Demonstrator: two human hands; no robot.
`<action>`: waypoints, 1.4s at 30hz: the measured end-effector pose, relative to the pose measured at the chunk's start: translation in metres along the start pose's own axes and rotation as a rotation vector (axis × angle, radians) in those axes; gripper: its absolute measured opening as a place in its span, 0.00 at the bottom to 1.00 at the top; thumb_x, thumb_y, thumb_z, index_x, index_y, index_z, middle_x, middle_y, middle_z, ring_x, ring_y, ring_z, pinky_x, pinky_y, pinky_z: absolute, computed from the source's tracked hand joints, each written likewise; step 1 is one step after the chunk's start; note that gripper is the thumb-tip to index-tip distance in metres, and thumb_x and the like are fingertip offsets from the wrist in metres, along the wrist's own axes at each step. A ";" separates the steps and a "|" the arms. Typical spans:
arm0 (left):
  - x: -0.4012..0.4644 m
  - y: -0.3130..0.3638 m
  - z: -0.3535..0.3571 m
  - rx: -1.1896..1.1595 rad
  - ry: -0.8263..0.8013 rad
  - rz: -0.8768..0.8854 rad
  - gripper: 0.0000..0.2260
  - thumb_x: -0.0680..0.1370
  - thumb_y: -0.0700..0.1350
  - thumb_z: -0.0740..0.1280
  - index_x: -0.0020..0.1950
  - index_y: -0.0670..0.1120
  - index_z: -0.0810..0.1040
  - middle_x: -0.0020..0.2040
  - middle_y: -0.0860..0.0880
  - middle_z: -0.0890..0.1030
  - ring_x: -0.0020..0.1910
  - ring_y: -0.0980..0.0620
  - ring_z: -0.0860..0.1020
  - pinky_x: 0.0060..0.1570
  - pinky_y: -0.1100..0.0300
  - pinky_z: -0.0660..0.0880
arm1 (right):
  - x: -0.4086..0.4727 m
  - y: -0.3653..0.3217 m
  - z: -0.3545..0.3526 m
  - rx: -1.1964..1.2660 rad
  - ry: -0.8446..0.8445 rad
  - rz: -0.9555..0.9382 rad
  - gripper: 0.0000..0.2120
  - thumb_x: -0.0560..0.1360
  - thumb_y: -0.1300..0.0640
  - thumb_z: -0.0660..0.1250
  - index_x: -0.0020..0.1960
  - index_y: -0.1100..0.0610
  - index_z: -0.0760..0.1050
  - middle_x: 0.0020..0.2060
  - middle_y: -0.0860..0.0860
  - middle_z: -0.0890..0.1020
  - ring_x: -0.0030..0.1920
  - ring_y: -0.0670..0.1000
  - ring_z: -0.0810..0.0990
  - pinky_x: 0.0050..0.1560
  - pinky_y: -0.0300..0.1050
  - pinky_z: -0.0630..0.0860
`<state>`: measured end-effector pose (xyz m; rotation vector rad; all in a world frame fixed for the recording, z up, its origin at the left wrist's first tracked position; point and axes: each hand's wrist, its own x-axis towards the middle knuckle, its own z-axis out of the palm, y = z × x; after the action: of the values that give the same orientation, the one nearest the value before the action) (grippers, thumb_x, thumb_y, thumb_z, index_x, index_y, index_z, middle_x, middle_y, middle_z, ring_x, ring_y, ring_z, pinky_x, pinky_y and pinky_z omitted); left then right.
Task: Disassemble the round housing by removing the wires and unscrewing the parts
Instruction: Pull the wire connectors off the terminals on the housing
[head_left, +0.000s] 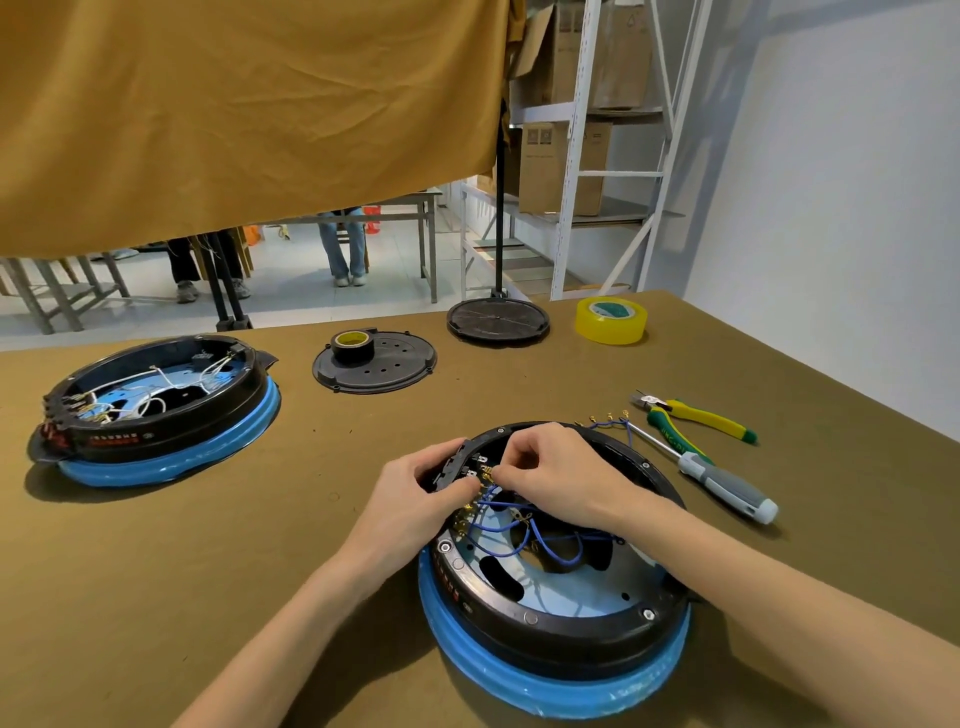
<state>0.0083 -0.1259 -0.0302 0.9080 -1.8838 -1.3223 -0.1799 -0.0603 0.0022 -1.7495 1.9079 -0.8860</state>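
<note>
Left hand grips terminal block at housing rim, lower centre; right hand fingers pinch brass spade connector. Pull straight off terminal, tugging connector, not blue wire.

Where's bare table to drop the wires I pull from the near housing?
Bare table lies left of the near housing, in front of the second housing. A smaller patch sits between the flat black cover and the near housing. The right is crowded: screwdriver, pliers, loose blue wires.

Ochre curtain overhead; white wall right; metal shelving holding cardboard boxes.
</note>
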 end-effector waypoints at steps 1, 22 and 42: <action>-0.002 0.000 0.001 -0.009 0.005 0.009 0.21 0.79 0.45 0.72 0.72 0.53 0.76 0.55 0.65 0.83 0.55 0.66 0.81 0.49 0.71 0.78 | -0.001 0.000 0.000 -0.001 0.016 -0.013 0.07 0.75 0.54 0.72 0.39 0.52 0.79 0.33 0.45 0.81 0.33 0.41 0.77 0.36 0.36 0.73; -0.011 -0.001 0.003 0.007 0.042 0.070 0.17 0.85 0.44 0.63 0.74 0.51 0.75 0.66 0.58 0.82 0.65 0.61 0.78 0.68 0.56 0.75 | -0.012 -0.013 0.005 -0.177 0.045 -0.185 0.06 0.75 0.49 0.73 0.44 0.50 0.85 0.43 0.45 0.79 0.42 0.44 0.76 0.47 0.47 0.76; -0.009 -0.004 0.003 -0.003 0.026 0.045 0.17 0.85 0.44 0.63 0.74 0.49 0.75 0.68 0.52 0.81 0.68 0.53 0.77 0.72 0.44 0.72 | -0.014 -0.021 0.006 -0.310 0.023 -0.194 0.09 0.80 0.50 0.68 0.52 0.51 0.85 0.48 0.48 0.76 0.49 0.50 0.75 0.51 0.49 0.74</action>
<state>0.0117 -0.1181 -0.0361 0.8726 -1.8706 -1.2806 -0.1585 -0.0484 0.0103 -2.1428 2.0007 -0.7048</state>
